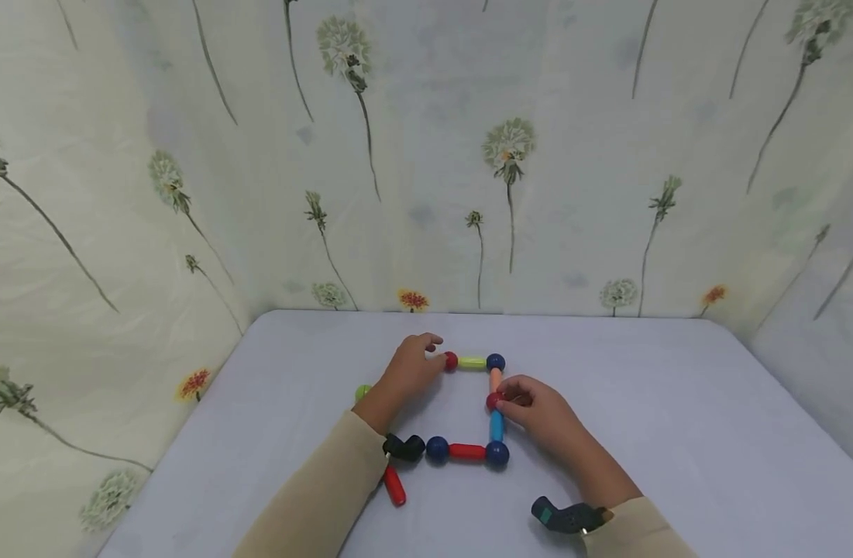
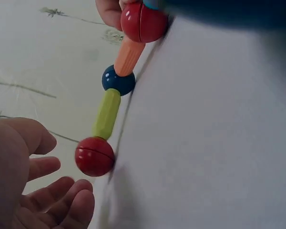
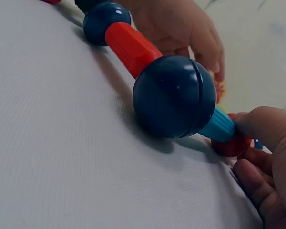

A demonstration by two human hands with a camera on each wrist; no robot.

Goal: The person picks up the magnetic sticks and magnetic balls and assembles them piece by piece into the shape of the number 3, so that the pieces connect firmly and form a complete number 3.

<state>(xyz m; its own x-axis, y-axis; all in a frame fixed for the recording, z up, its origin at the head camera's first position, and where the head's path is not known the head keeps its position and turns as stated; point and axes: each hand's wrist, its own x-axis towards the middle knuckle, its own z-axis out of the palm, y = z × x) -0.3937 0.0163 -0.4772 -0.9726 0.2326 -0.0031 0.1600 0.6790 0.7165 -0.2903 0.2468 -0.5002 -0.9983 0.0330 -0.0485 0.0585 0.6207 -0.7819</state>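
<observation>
A chain of ball-and-rod building pieces lies on the table, bent into a shape with its left side unjoined. Along its far side a red ball (image 1: 451,361), a yellow-green rod (image 1: 472,363) and a dark blue ball (image 1: 496,362) connect. An orange rod (image 2: 129,57) leads from there to a second red ball (image 2: 144,23), which my right hand (image 1: 543,411) pinches between thumb and fingers. A light blue rod (image 1: 497,426), a blue ball (image 3: 174,97), a red rod (image 1: 467,452) and another blue ball (image 1: 437,450) follow. Beside the far-left red ball, my left hand (image 1: 408,368) spreads its relaxed fingers, holding nothing.
A green ball (image 1: 362,393) shows partly behind the left forearm. A loose-looking red rod (image 1: 394,487) lies by the left sleeve, its upper end hidden. The white-covered table (image 1: 642,434) meets a flower-printed cloth (image 1: 426,155) at its back edge.
</observation>
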